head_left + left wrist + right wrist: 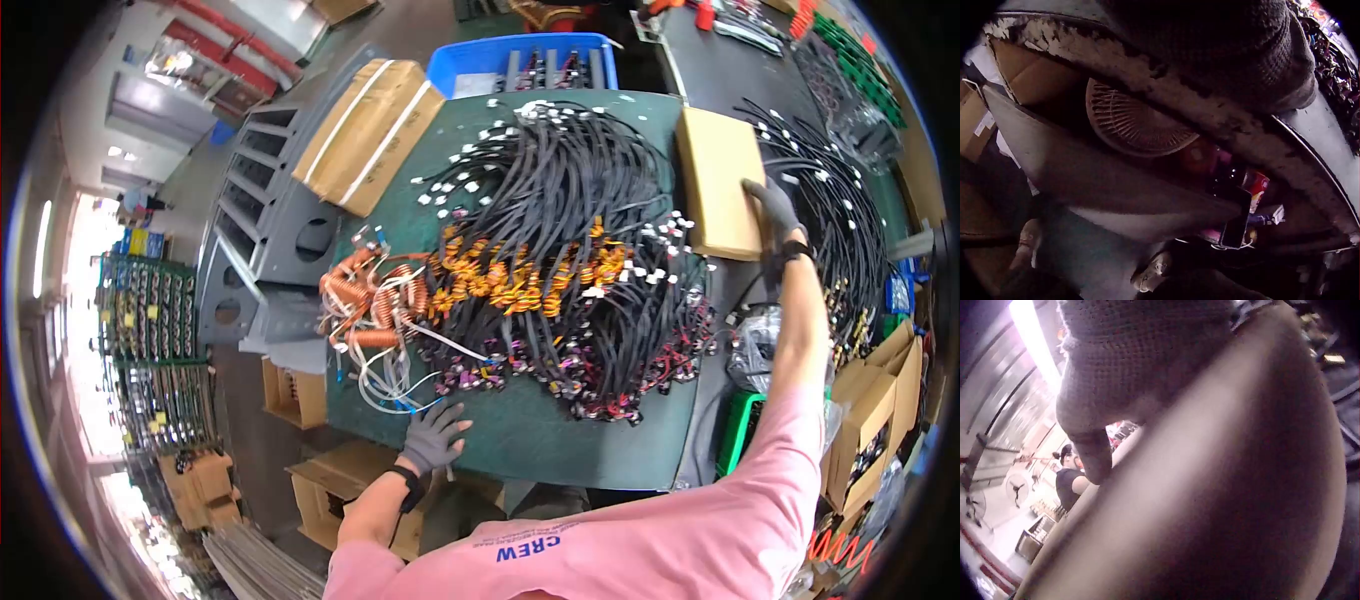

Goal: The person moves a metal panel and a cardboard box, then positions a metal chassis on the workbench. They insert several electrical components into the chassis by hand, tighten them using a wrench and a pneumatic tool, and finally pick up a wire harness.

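A plain cardboard box (720,185) lies along the right side of the green table (560,450). My gloved right hand (775,210) grips its right edge, fingertips over the top face. In the right wrist view, the blurred box (1210,487) fills the foreground and the gloved thumb (1094,456) reaches its edge; the other fingers are hidden. My gloved left hand (435,440) rests at the table's near edge with fingers spread, holding nothing. Just beyond it lie coiled orange cables (375,300) with white leads. A large heap of black cables (560,190) with orange-yellow ties covers the table's middle.
A strapped carton (370,135) sits at the back left, beside a blue bin (525,50). More black cables (830,190) lie right of the held box. Below the table edge are a round fan-like grille (1135,119) and a phone (1235,219). Another person (1071,481) appears beyond.
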Demonstrator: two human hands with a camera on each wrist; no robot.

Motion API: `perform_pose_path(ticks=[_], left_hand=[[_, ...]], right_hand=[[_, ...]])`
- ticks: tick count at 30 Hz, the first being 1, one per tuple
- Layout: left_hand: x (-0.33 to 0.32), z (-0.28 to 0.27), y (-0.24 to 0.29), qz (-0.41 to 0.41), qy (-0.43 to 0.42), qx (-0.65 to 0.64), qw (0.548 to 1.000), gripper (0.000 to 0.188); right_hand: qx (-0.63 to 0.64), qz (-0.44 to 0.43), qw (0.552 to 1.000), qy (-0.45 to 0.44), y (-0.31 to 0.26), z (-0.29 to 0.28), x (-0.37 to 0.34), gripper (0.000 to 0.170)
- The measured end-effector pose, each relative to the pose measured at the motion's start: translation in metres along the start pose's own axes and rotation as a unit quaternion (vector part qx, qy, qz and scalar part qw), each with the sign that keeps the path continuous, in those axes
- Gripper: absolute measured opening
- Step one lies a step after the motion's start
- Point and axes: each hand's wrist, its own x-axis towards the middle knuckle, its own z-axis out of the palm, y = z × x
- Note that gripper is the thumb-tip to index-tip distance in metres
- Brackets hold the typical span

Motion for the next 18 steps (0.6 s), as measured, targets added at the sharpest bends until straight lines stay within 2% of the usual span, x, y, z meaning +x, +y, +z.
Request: perform_pose_path(ticks=[1,2,3,4,5,6,7,9,11,13,15,18], left_hand=[[0.0,0.0,-0.001,0.013,0.012,0.003,1.0,0.038],[0.0,0.001,-0.003,0.018,0.02,0.007,1.0,0.038],[-0.002,0.001,-0.003,0.02,0.026,0.013,0.999,0.038],[-0.002,0.0,-0.003,0.019,0.019,0.006,1.0,0.038],[-0.001,-0.002,-0.003,0.018,0.013,0.0,1.0,0.037],[-0.001,-0.004,-0.003,0.015,0.013,-0.013,1.0,0.037],[-0.002,-0.005,-0.003,0.015,0.014,-0.024,0.999,0.037],[-0.004,-0.003,-0.006,0.012,0.035,-0.022,0.999,0.037],[-0.005,-0.002,-0.008,0.024,0.057,-0.026,0.998,0.037],[-0.007,0.0,-0.01,0.04,0.074,-0.049,0.995,0.037],[-0.01,0.006,-0.013,0.038,0.097,-0.058,0.993,0.037],[-0.013,0.018,-0.017,0.041,0.104,-0.104,0.988,0.037]], right_hand=[[-0.162,0.015,0.986,0.045,-0.049,0.004,-0.039,0.059],[-0.341,0.007,0.94,-0.009,-0.023,-0.014,-0.019,0.068],[-0.397,0.072,0.915,0.01,-0.045,-0.009,-0.032,0.072],[-0.47,0.083,0.878,0.021,-0.032,-0.01,-0.018,0.069],[-0.499,0.095,0.861,0.035,-0.052,-0.001,-0.025,0.066],[-0.531,0.072,0.835,0.123,-0.085,0.023,-0.046,0.064],[-0.528,0.003,0.836,0.15,-0.103,0.039,-0.054,0.056],[-0.495,-0.254,0.8,0.226,-0.091,0.065,-0.034,0.042],[-0.287,-0.339,0.886,0.135,-0.174,0.133,-0.086,0.034],[-0.14,-0.45,0.881,0.037,-0.233,0.201,-0.127,0.031],[-0.081,-0.475,0.87,-0.107,-0.283,0.266,-0.167,0.025],[-0.042,-0.392,0.862,-0.319,-0.354,0.357,-0.238,0.019]])
